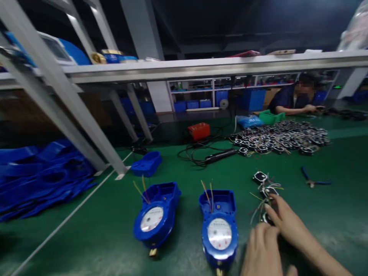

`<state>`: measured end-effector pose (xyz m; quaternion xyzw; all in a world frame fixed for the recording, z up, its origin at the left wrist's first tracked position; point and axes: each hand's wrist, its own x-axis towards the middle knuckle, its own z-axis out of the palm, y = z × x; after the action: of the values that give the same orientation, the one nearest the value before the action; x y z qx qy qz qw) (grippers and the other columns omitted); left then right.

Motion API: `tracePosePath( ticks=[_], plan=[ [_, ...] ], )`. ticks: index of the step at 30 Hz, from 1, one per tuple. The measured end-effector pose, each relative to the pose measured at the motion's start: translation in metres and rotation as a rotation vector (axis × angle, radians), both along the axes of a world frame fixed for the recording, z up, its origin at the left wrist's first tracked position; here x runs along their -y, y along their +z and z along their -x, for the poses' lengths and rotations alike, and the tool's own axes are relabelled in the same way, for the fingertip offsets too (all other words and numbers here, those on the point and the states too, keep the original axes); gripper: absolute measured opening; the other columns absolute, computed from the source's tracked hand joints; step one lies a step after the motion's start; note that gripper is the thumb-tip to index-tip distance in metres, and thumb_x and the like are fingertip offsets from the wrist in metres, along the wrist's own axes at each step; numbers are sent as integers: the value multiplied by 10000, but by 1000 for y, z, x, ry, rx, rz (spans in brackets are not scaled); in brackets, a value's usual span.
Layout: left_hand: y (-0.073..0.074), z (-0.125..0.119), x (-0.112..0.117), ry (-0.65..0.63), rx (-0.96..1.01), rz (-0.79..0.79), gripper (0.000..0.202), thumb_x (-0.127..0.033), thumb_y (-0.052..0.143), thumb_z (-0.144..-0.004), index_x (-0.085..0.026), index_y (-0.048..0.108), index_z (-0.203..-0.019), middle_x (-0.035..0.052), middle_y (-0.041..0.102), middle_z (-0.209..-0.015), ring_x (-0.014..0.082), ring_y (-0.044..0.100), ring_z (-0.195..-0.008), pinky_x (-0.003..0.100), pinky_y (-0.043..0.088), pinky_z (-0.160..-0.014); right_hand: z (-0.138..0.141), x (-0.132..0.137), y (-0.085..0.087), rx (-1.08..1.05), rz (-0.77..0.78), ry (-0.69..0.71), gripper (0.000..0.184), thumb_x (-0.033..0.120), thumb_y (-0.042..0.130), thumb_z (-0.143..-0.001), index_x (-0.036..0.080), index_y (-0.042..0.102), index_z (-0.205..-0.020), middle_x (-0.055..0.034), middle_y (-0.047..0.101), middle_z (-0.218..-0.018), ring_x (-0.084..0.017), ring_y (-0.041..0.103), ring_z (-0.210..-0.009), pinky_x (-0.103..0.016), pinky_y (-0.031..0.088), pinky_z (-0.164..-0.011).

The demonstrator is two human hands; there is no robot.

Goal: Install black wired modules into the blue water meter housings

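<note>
green-topped bench (109,234), two bare hands over small black-and-white square modules trailing thin wires (269,192).
from where i stand, the middle module of a short row lies at the forefinger of the right hand (289,222), thumb slightly parted from it; i can't tell if they grip. the lowest module sits just beyond the left hand (263,249), fingers bent, palm down, any hold hidden. the right forearm slants in from the lower right. leftward lie two blue housings with round white dials (219,234).
</note>
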<state>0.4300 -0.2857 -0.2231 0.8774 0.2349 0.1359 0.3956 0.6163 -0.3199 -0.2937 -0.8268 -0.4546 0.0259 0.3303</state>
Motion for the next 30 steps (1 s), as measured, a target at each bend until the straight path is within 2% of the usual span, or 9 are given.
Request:
tracePosePath(
  ticks=[2, 4, 7, 10, 13, 15, 20, 24, 30],
  plan=[
    [6, -24, 0, 68, -110, -30, 638, -343, 640, -711, -202, 442, -1301, 97, 413, -1347, 290, 360, -1248, 440, 322, -1073, -8, 3, 8, 29, -4, -18, 414, 407, 226, -971, 158, 337, -1282, -114, 512, -1183, -197, 516, -1095, -349, 454, -935],
    [9, -45, -2, 166, -145, -96, 662, -353, 641, -716, -176, 418, -1314, 104, 353, -1388, 294, 271, -1293, 457, 224, -1116, -20, 8, 15, 78, -13, -11, 377, 316, 227, -966, 157, 351, -1285, -107, 492, -1217, -190, 490, -1119, -356, 427, -969],
    [8, -69, -7, 179, -175, -154, 699, -332, 708, -671, -136, 439, -1286, 136, 405, -1319, 342, 321, -1211, 528, 228, -1069, -41, 10, 26, 171, -2, 74, 379, 231, 356, -917, 193, 416, -1289, -66, 451, -1291, -217, 427, -1172, -409, 355, -1029],
    [5, -80, -14, 173, -205, -197, 621, -241, 724, -661, -117, 489, -1222, 143, 501, -1164, 342, 411, -1074, 542, 289, -984, -55, 1, 32, 234, 31, 176, 431, 203, 549, -846, 241, 481, -1270, -27, 435, -1338, -251, 382, -1218, -442, 338, -1026],
    [4, -78, -21, 153, -202, -244, 490, -170, 618, -737, -122, 498, -1210, 138, 509, -1136, 327, 416, -1064, 529, 264, -984, -60, -11, 33, 263, 48, 216, 386, 186, 643, -820, 248, 551, -1190, -27, 494, -1285, -250, 420, -1196, -444, 364, -988],
    [2, -73, -24, 131, -190, -265, 478, -143, 562, -755, -130, 489, -1226, 129, 505, -1140, 318, 405, -1078, 521, 240, -999, -60, -15, 32, 278, 46, 218, 324, 172, 655, -826, 223, 578, -1137, -38, 533, -1225, -244, 452, -1162, -442, 374, -972],
    [1, -57, -26, 60, -189, -249, 533, -133, 523, -743, -162, 458, -1272, 106, 503, -1180, 300, 398, -1109, 500, 227, -1014, -70, -9, 31, 303, 31, 200, 269, 142, 692, -815, 142, 583, -1061, -68, 533, -1163, -242, 472, -1110, -433, 381, -969],
    [9, -45, -25, -27, -239, -201, 550, -154, 554, -709, -181, 487, -1254, 93, 520, -1183, 294, 421, -1106, 499, 253, -1017, -89, -1, 27, 311, 26, 148, 255, 176, 679, -844, 129, 569, -1070, -75, 523, -1149, -246, 482, -1081, -448, 400, -949],
    [15, -25, -23, -140, -346, -134, 628, -170, 540, -686, -132, 468, -1309, 149, 485, -1261, 342, 404, -1176, 505, 310, -1030, -108, -2, 20, 325, -2, 87, 215, 199, 629, -884, 122, 564, -1074, -87, 512, -1159, -241, 487, -1079, -446, 407, -955]
  ],
)
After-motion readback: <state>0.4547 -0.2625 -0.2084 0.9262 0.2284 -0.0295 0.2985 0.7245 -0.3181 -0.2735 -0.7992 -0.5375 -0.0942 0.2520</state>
